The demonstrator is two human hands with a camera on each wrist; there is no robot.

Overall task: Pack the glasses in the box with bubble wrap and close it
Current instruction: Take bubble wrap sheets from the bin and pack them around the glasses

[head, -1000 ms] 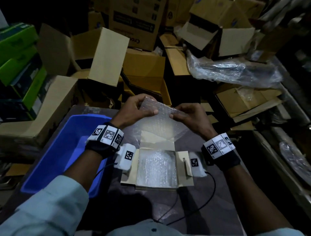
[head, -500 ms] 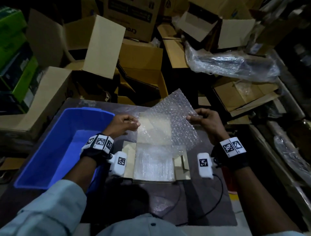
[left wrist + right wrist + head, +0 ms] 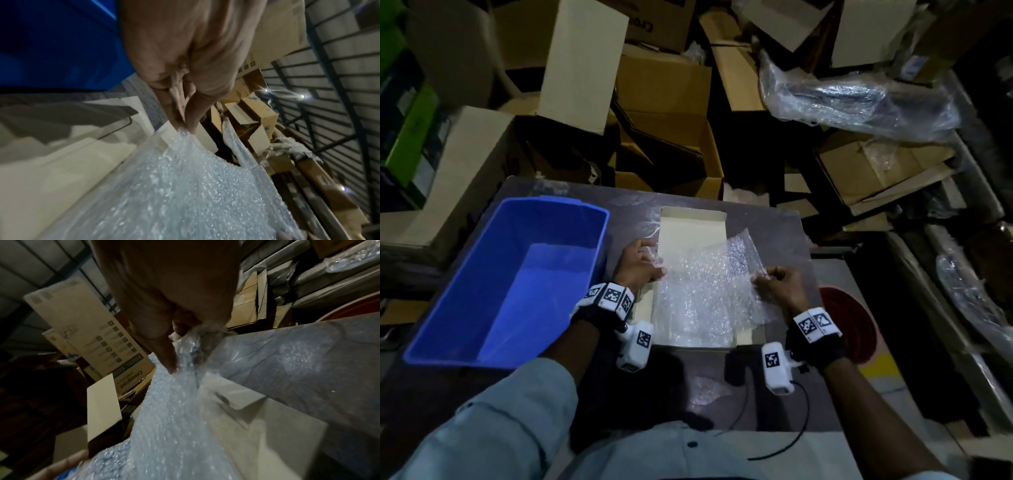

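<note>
Bubble wrap (image 3: pixel 709 291) spread over open box (image 3: pixel 693 226) on table (image 3: pixel 774 219), pinched at left edge by left hand (image 3: pixel 638 265), at right edge by right hand (image 3: pixel 779 286). Box lid laid flat beyond. Blue bin (image 3: pixel 517 274) left of box. Glasses not discernible beneath wrap.

On your left you have a blue plastic tub (image 3: pixel 482 284) standing on the dark table (image 3: pixel 767 219). Beyond the table's far edge lie heaped cardboard cartons (image 3: pixel 664 92) and a plastic-wrapped bundle (image 3: pixel 859 99), with green boxes (image 3: pixel 410 123) at far left.
</note>
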